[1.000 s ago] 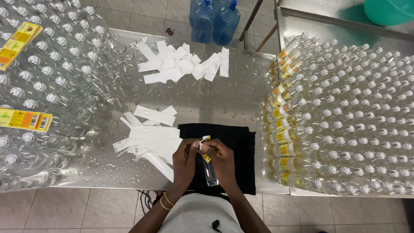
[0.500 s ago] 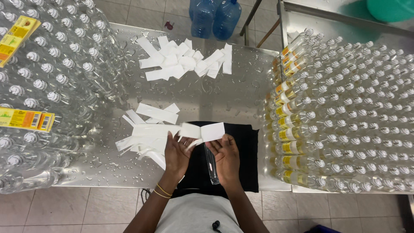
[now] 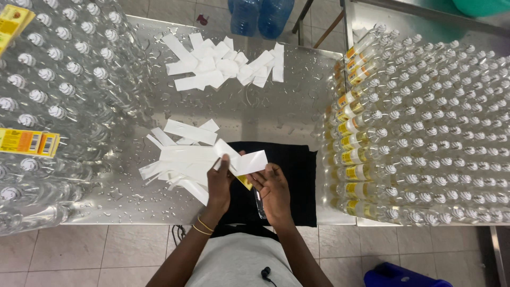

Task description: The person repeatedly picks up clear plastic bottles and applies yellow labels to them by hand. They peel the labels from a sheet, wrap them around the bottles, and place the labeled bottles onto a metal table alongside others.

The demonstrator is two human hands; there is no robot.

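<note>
My left hand (image 3: 219, 183) pinches a white backing strip (image 3: 249, 161) that sticks up to the right above a black cloth (image 3: 297, 175). My right hand (image 3: 276, 194) is beside it, its fingertips on a small yellow label (image 3: 245, 182) just under the strip. A small clear bottle (image 3: 260, 206) lies on the cloth, partly hidden between my hands. A loose pile of white strips (image 3: 180, 157) lies directly left of my left hand.
Clear unlabelled bottles (image 3: 58, 79) are packed on the left of the wet steel table (image 3: 255, 114). Rows of yellow-labelled bottles (image 3: 425, 133) fill the right. A second heap of white strips (image 3: 223, 66) lies at the far edge, with blue water jugs (image 3: 260, 16) beyond.
My hands were bunched together over the bottle. They have since spread a little, and a white strip has come up between them, now held in my left hand.
</note>
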